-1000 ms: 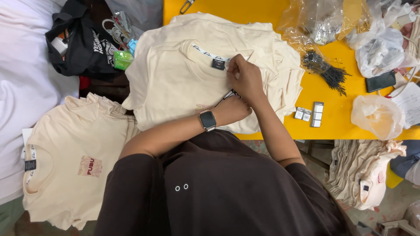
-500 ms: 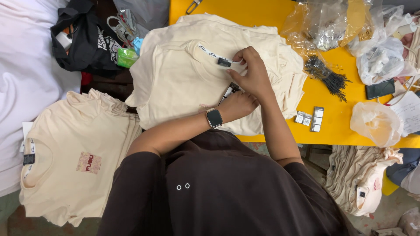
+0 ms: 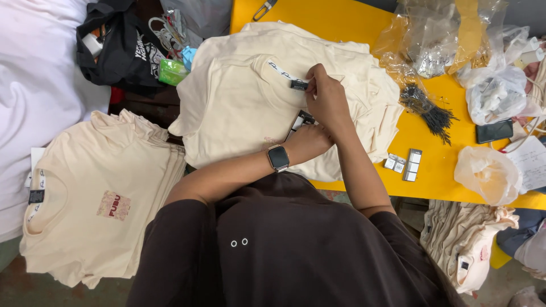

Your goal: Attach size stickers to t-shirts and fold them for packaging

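A stack of cream T-shirts (image 3: 244, 108) lies on the yellow table (image 3: 352, 23). My right hand (image 3: 327, 99) pinches the small black neck label (image 3: 298, 84) of the top shirt at its collar. My left hand (image 3: 310, 139), with a dark smartwatch (image 3: 278, 157) on the wrist, sits just below the right and grips a black-and-white paper tag (image 3: 300, 120) against the shirt. The fingers of both hands are closed.
A second pile of cream shirts (image 3: 96, 204) lies at the lower left. A black bag (image 3: 122, 48) sits at top left. Black tag pins (image 3: 429, 111), small tags (image 3: 405, 164), a phone (image 3: 495, 131) and plastic bags (image 3: 492, 91) are on the table's right.
The view shifted slightly. My right hand edged up along the collar to the neck label; my left hand stayed under it with the tag.
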